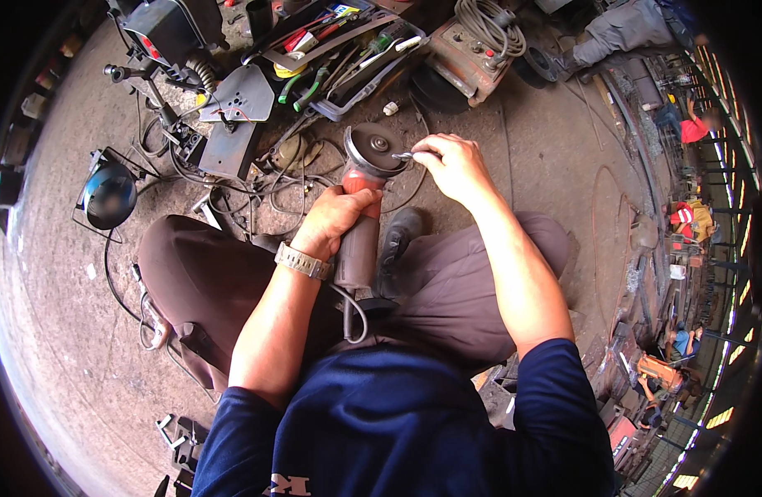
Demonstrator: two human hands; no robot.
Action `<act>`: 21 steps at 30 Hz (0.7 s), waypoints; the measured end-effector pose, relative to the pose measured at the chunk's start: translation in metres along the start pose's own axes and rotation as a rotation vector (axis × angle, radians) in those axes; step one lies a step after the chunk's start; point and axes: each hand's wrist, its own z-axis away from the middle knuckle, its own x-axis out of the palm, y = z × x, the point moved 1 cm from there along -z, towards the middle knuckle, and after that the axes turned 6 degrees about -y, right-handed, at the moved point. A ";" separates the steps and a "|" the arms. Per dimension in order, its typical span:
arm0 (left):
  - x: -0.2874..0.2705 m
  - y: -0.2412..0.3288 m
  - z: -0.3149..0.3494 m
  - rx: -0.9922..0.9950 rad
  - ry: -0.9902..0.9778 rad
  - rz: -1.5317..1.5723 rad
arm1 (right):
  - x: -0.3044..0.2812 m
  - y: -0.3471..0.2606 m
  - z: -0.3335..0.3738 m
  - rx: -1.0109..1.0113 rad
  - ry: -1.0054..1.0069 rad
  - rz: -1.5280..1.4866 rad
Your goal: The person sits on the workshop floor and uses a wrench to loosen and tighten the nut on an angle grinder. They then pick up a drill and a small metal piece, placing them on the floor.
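My left hand (pixel 335 217) is wrapped round the body of a red and grey angle grinder (pixel 356 258), which stands upright between my legs with its cord looping below. At its top, the round dark disc (pixel 371 141) faces up, with a metal guard along its left side. My right hand (pixel 457 166) pinches a short, shiny drill bit (pixel 403 156) between thumb and fingertips. The bit's tip points left, at the disc's right edge; whether they touch, I cannot tell. Whether the disc is spinning does not show.
An open toolbox (pixel 340 106) full of hand tools lies ahead, beside a rusty orange machine (pixel 468 62) topped with coiled cable. To the left are a welding helmet (pixel 109 195), a grey metal plate (pixel 242 93) and tangled cables (pixel 269 189). Other people are further off at right.
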 end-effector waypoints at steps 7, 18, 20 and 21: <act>-0.001 -0.003 -0.003 0.039 0.014 -0.018 | -0.005 -0.003 -0.002 -0.082 0.057 0.199; 0.000 0.000 0.000 -0.007 0.016 -0.043 | -0.010 -0.008 -0.003 -0.156 0.194 0.386; 0.003 0.006 0.005 -0.025 0.038 -0.072 | -0.009 -0.008 -0.003 -0.163 0.187 0.391; 0.002 0.003 0.003 -0.013 0.042 -0.061 | -0.009 -0.009 -0.004 -0.169 0.184 0.393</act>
